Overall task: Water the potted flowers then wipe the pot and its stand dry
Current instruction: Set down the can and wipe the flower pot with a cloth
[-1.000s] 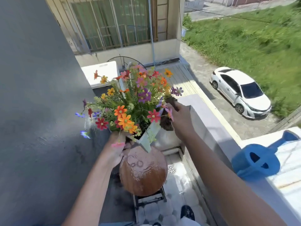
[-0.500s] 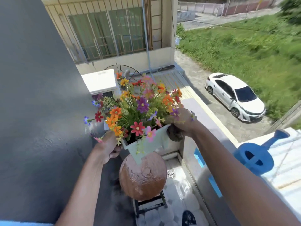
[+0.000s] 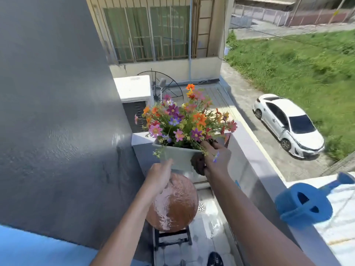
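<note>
A pale grey square flower pot (image 3: 178, 156) full of mixed orange, pink and purple flowers (image 3: 184, 120) is held in the air, tilted, above the stand. My right hand (image 3: 217, 158) grips its right rim and presses a dark cloth (image 3: 197, 164) against the pot's side. My left hand (image 3: 159, 177) supports the pot's lower left edge with its fingertips on the wall. The stand (image 3: 172, 206) is a round brown wooden top, wet and shiny, on black legs (image 3: 171, 237); nothing rests on it.
A blue watering can (image 3: 303, 204) sits on the parapet ledge (image 3: 249, 160) at the right. A grey wall (image 3: 57, 112) closes the left side. The tiled floor has a drain (image 3: 201, 207), and a shoe (image 3: 215, 259) shows at the bottom edge. Far below are a white car and grass.
The pot has risen off the stand and moved away from me toward the far parapet corner. My left hand slid from the rim down to the pot's lower edge.
</note>
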Action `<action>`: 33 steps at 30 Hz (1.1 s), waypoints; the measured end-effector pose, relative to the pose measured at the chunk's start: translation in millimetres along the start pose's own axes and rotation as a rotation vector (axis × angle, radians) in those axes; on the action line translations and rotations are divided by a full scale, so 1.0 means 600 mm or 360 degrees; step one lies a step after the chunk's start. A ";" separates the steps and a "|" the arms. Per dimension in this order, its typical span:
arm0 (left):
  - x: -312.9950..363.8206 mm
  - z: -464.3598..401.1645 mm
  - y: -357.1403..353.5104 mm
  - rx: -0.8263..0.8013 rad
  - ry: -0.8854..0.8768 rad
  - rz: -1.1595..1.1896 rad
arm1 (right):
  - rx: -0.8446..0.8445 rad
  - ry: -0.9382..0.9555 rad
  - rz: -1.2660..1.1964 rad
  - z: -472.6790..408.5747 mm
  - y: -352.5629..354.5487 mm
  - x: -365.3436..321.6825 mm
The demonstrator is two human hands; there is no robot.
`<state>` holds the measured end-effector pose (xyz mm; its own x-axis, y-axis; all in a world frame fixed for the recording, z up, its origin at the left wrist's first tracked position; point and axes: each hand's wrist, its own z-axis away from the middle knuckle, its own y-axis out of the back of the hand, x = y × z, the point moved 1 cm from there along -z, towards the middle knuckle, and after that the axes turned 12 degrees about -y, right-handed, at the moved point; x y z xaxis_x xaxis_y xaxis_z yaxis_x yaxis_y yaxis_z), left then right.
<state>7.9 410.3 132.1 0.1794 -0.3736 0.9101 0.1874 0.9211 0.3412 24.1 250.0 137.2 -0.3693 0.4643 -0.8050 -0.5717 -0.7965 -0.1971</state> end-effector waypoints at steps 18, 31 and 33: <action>-0.015 -0.051 -0.047 0.0250 0.0432 0.0647 | -0.0112 0.0541 0.0545 -0.011 -0.020 0.070; -0.014 -0.082 -0.035 0.0394 0.0396 0.1073 | -0.0298 0.0519 0.0621 -0.111 -0.009 0.017; -0.016 -0.097 -0.033 0.0469 0.0371 0.1037 | -0.0366 0.0481 0.0629 -0.103 -0.015 0.032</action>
<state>58.6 389.2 103.2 0.3715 0.2741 0.8870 -0.2869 0.9425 -0.1711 67.2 242.0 89.1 -0.2769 0.0075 -0.9609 -0.2444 -0.9676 0.0629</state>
